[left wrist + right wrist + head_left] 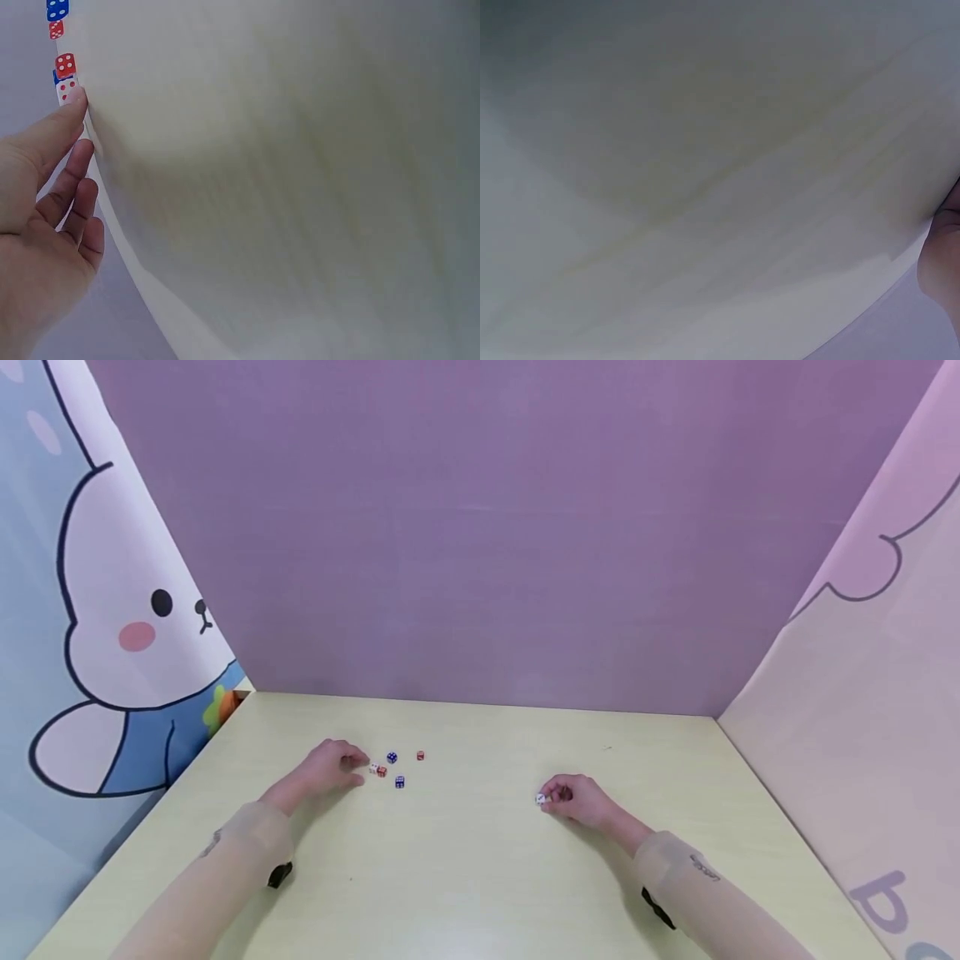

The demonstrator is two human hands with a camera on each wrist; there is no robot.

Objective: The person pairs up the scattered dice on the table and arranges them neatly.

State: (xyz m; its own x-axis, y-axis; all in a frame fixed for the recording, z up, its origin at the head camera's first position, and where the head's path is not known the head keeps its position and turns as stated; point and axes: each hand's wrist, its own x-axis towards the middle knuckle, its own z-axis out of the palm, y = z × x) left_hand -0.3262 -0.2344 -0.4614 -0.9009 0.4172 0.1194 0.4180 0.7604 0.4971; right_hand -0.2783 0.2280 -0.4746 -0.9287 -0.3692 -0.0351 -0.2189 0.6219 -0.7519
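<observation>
At the left of the table, my left hand [330,767] reaches toward a small group of dice, thumb and forefinger apart. Just beyond its fingertips lies a white die [373,768], touching or nearly touching a red die [382,772]. Two blue dice, one farther back [392,757] and one nearer [400,782], and another red die [421,756] lie close by. The left wrist view shows the thumb overlapping the white die [67,90] with red pips. My right hand [576,799] pinches another white die [541,798] between thumb and fingertips; that die is hidden in the right wrist view.
The pale table [465,860] has a purple panel [480,543] along its back edge. Printed panels stand at both sides, a rabbit panel [142,560] on the left and a pink one [862,710] on the right. Sleeve fabric fills much of both wrist views.
</observation>
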